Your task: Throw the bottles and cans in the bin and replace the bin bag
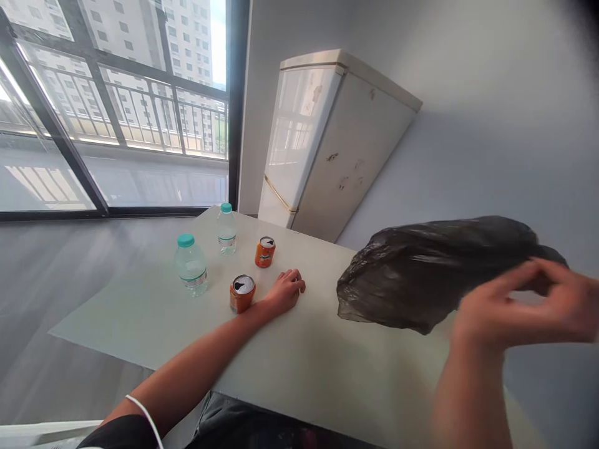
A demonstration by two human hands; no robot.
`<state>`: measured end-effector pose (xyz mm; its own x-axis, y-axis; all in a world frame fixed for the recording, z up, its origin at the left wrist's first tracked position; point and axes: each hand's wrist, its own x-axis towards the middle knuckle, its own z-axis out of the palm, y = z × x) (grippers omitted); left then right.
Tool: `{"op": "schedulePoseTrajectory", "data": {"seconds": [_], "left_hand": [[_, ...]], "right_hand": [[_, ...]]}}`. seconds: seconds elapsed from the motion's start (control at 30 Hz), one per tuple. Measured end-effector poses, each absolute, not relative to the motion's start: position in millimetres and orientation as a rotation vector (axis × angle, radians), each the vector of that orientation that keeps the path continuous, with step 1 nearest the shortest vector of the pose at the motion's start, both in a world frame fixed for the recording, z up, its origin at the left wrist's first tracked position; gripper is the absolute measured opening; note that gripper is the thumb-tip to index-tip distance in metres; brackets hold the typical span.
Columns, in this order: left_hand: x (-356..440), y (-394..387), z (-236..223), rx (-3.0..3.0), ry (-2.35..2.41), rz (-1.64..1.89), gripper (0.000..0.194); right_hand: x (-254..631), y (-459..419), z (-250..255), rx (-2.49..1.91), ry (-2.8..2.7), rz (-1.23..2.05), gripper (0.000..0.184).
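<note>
At the far left a large window (116,106) with dark frames looks out on a railing and tall buildings. In front of it a pale table (154,318) stretches across the view. On its left part stand two clear plastic bottles with teal caps: the bigger bottle (191,265) nearer the front edge, the smaller bottle (226,229) farther back near the table's far corner. To their right are two orange cans, both upright with opened tops: the near can (242,294) just beside the bigger bottle, and the far can (264,252) behind it, close to the smaller bottle. The left hand (284,290) rests palm down on the table, fingers loosely curled, holding nothing; its wrist lies right next to the near can, though whether they touch cannot be told. Behind the table a white fridge (322,143) with worn spots stands against the grey wall. Farther right a black plastic bag (421,274) hangs crumpled above the table, lifted off the surface. The right hand (528,305), blurred, pinches the bag's upper edge between thumb and fingers at the far right.
</note>
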<state>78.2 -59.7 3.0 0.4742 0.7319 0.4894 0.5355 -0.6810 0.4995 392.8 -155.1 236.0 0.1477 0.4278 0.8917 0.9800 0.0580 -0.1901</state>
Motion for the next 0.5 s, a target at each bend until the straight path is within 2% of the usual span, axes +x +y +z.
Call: {"op": "schedulePoseTrajectory", "data": {"seconds": [0.03, 0.07, 0.17, 0.2, 0.23, 0.33, 0.37, 0.43, 0.5], "left_hand": [[78, -61, 5, 2.426, 1.069, 1.066, 0.027], [77, -63, 8, 2.396, 1.052, 1.129, 0.025], [72, -73, 21, 2.311, 0.926, 1.377, 0.019], [71, -76, 27, 2.304, 0.845, 1.453, 0.021], [71, -80, 31, 2.312, 0.745, 1.51, 0.028], [77, -92, 43, 2.377, 0.422, 1.543, 0.069], [83, -97, 45, 2.386, 0.359, 1.537, 0.077], [94, -106, 47, 2.33, 0.327, 1.578, 0.073], [104, -114, 48, 2.192, 0.356, 1.675, 0.055]], "right_hand": [[376, -159, 224, -1.576, -1.299, -0.834, 0.04], [358, -162, 211, -1.675, -1.49, -0.693, 0.032], [310, -170, 165, -2.051, -2.036, 0.112, 0.022], [297, -172, 152, -2.108, -2.061, 0.191, 0.022], [287, -174, 141, -2.138, -2.076, 0.232, 0.023], [262, -176, 125, -2.035, -2.119, 0.135, 0.025], [255, -176, 123, -1.955, -2.147, 0.114, 0.026], [240, -175, 120, -1.779, -2.188, 0.118, 0.028], [226, -176, 117, -1.633, -2.196, 0.151, 0.03]]}}
